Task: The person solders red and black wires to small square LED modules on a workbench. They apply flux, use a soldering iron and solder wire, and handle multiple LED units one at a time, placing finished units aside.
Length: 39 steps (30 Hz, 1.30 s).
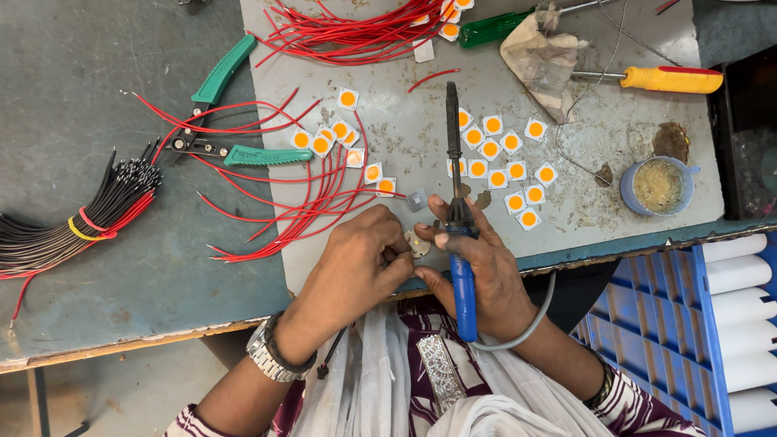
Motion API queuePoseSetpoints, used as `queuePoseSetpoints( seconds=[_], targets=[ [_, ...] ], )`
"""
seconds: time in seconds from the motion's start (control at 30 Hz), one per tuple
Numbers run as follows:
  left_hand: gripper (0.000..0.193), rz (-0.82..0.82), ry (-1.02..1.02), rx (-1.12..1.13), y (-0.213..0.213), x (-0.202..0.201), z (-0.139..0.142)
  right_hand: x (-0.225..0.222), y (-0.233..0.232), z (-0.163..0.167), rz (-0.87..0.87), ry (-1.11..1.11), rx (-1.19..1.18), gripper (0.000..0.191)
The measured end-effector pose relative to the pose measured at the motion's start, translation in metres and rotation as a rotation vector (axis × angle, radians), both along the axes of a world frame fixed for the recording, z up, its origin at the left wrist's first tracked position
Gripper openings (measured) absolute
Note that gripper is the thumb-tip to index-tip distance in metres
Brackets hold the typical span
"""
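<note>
Pinching a small LED chip (418, 243) steady, left hand (356, 263) fingers closed; right hand (484, 271) fingers gripping soldering iron (458, 218), tip parked clear on bench (146, 267).

No packages, signs or screens show on this bench. The nearest thing to a label is a small white tag (423, 50) lying by the red wire bundle (348, 32) (too small to tell more).
</note>
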<state>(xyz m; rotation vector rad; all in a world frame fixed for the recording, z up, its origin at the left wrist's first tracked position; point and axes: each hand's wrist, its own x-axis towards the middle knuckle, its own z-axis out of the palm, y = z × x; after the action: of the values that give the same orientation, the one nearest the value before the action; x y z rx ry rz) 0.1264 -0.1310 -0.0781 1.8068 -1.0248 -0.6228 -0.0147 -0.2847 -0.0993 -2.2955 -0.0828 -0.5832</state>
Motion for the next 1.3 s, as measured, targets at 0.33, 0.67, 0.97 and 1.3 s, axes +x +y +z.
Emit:
queuePoseSetpoints(
  seconds=[0.33,0.67,0.97,1.3],
  targets=[
    [0.009,0.036,-0.019,0.011,0.002,-0.004,0.006,-0.048,-0.009,0.007,-0.097,-0.111,0.286,0.044],
    [0.01,0.02,0.02,0.018,0.003,-0.003,0.005,-0.085,-0.043,0.032,-0.239,-0.345,0.379,0.018],
    [0.009,0.044,-0.013,0.024,0.0,-0.005,0.005,-0.059,-0.037,0.065,-0.186,-0.027,0.241,0.021],
    [0.01,0.051,-0.018,0.062,-0.001,-0.006,0.01,-0.041,-0.036,0.079,-0.094,0.042,0.149,0.016]
  ],
)
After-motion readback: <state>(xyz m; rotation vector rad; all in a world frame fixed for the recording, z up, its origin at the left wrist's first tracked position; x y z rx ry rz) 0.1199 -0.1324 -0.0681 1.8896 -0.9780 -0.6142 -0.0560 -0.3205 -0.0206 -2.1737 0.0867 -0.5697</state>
